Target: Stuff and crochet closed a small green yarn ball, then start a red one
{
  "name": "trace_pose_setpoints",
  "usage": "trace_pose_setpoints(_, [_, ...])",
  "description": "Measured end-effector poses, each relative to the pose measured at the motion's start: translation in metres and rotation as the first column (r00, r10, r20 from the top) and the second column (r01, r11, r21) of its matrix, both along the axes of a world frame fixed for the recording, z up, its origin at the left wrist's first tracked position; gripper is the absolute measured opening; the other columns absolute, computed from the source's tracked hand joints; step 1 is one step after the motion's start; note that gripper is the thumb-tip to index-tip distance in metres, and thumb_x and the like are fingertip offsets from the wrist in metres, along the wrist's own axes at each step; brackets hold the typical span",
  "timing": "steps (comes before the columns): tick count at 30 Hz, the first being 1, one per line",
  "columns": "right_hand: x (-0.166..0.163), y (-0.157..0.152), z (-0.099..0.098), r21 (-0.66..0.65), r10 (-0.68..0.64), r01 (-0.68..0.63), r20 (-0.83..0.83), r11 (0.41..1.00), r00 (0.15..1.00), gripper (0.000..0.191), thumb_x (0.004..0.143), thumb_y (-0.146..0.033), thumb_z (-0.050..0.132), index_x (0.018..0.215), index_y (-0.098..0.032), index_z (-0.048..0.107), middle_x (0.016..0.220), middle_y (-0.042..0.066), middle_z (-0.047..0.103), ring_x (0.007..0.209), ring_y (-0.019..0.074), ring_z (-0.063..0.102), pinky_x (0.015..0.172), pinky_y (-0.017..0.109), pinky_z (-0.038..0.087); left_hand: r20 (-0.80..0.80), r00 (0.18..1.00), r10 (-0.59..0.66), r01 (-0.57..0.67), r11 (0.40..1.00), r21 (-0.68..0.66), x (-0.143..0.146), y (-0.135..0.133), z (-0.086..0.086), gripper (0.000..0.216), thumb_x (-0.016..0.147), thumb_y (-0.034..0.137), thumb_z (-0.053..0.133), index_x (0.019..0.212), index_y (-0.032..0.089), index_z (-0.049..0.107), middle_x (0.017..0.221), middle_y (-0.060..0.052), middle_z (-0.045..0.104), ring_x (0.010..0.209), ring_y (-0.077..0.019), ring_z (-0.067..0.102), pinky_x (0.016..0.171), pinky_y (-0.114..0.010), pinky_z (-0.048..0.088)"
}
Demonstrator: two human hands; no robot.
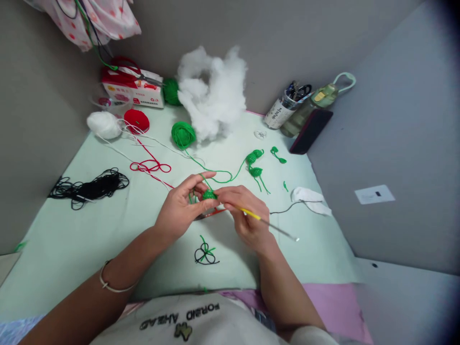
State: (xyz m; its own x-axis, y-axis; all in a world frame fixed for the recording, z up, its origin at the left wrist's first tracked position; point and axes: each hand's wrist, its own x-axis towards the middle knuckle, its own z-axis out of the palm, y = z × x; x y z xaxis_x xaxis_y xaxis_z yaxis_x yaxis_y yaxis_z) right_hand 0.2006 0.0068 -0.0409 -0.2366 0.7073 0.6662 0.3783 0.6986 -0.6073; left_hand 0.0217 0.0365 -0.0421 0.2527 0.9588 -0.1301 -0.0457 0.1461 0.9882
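Between the fingertips of my left hand (181,203) is a small green crochet piece (209,195), with green yarn running over the raised index finger. My right hand (247,211) grips a crochet hook (250,213) with a yellow middle and a metal shaft; its working tip is hidden at the green piece. The yarn leads back to a green yarn ball (183,135). Under the hands lies a partly covered dark and red object (212,213). Finished-looking green crochet pieces (254,160) with loose tails rest beyond my right hand.
Along the back stand a tissue pack (143,93) with scissors (142,76) on top, white stuffing (215,91), a pen holder (282,108), a bottle (302,112) and a phone (311,132). Black yarn (95,187), a red yarn ball (137,121) and a white yarn ball (104,125) lie left.
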Motion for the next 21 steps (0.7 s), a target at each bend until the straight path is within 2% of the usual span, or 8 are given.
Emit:
trace_pose_setpoints(2, [-0.002, -0.001, -0.004, 0.106, -0.088, 0.077, 0.099, 0.991, 0.991, 0.027, 0.1, -0.012, 0.053, 0.118, -0.024, 0.069, 0.107, 0.01, 0.078, 0.096, 0.0203, 0.074, 0.078, 0.036, 0.063, 0.054, 0.998, 0.026, -0.025, 1.0, -0.01, 0.002, -0.004, -0.001, 0.057, 0.076, 0.033, 0.085, 0.129, 0.024, 0.069, 0.089, 0.001, 0.058, 0.081, -0.0131, 0.056, 0.069, -0.023, 0.052])
trace_pose_setpoints(4, [-0.003, -0.003, -0.006, 0.168, -0.149, 0.129, 0.112, 0.977, 0.982, 0.029, 0.099, -0.013, 0.055, 0.12, -0.026, 0.069, 0.111, 0.01, 0.078, 0.094, 0.0201, 0.074, 0.075, 0.036, 0.063, 0.108, 0.993, 0.042, -0.039, 0.999, -0.031, 0.004, -0.008, -0.001, 0.056, 0.08, 0.039, 0.082, 0.132, 0.024, 0.067, 0.09, 0.001, 0.057, 0.078, -0.0123, 0.055, 0.066, -0.022, 0.051])
trace_pose_setpoints(7, [-0.002, -0.003, -0.006, 0.099, -0.097, 0.096, 0.004, 0.99, 0.995, 0.032, 0.099, -0.014, 0.054, 0.124, -0.029, 0.069, 0.113, 0.01, 0.078, 0.096, 0.0219, 0.075, 0.075, 0.038, 0.063, 0.142, 0.988, 0.067, -0.061, 0.997, -0.045, 0.004, -0.013, 0.002, 0.052, 0.084, 0.04, 0.078, 0.132, 0.025, 0.067, 0.091, 0.001, 0.056, 0.078, -0.012, 0.056, 0.067, -0.021, 0.051])
trace_pose_setpoints(10, [-0.004, -0.003, -0.004, 0.033, -0.051, 0.055, -0.102, 0.998, 0.993, 0.035, 0.1, -0.014, 0.053, 0.125, -0.031, 0.07, 0.112, 0.008, 0.079, 0.097, 0.0234, 0.076, 0.075, 0.04, 0.064, 0.141, 0.982, 0.123, -0.119, 0.992, -0.033, 0.005, -0.015, 0.005, 0.053, 0.08, 0.035, 0.082, 0.13, 0.024, 0.069, 0.09, 0.001, 0.056, 0.08, -0.0129, 0.056, 0.07, -0.021, 0.05])
trace_pose_setpoints(14, [-0.011, -0.007, -0.007, 0.167, -0.156, 0.15, 0.02, 0.974, 0.988, 0.045, 0.096, -0.01, 0.059, 0.135, -0.033, 0.067, 0.114, 0.009, 0.078, 0.095, 0.0226, 0.076, 0.074, 0.038, 0.064, 0.186, 0.971, 0.152, -0.141, 0.987, -0.073, 0.007, -0.017, 0.003, 0.057, 0.078, 0.034, 0.083, 0.132, 0.025, 0.068, 0.09, 0.002, 0.053, 0.079, -0.0126, 0.054, 0.07, -0.022, 0.05])
trace_pose_setpoints(17, [-0.011, -0.014, -0.01, 0.217, -0.281, 0.248, 0.135, 0.944, 0.95, 0.052, 0.092, -0.009, 0.067, 0.136, -0.038, 0.067, 0.112, 0.007, 0.079, 0.097, 0.0233, 0.075, 0.078, 0.037, 0.064, 0.33, 0.941, 0.077, -0.025, 0.987, -0.159, 0.01, -0.019, 0.001, 0.052, 0.085, 0.04, 0.078, 0.134, 0.027, 0.067, 0.088, 0.003, 0.053, 0.077, -0.0111, 0.054, 0.075, -0.022, 0.049])
trace_pose_setpoints(21, [-0.007, -0.017, -0.013, 0.168, -0.229, 0.214, 0.076, 0.962, 0.97, 0.046, 0.091, -0.013, 0.07, 0.126, -0.043, 0.072, 0.112, 0.003, 0.079, 0.098, 0.024, 0.076, 0.08, 0.037, 0.065, 0.571, 0.819, -0.062, 0.274, 0.915, -0.295, 0.009, -0.018, 0.002, 0.053, 0.086, 0.052, 0.076, 0.13, 0.022, 0.072, 0.086, -0.001, 0.059, 0.077, -0.0122, 0.054, 0.077, -0.025, 0.048])
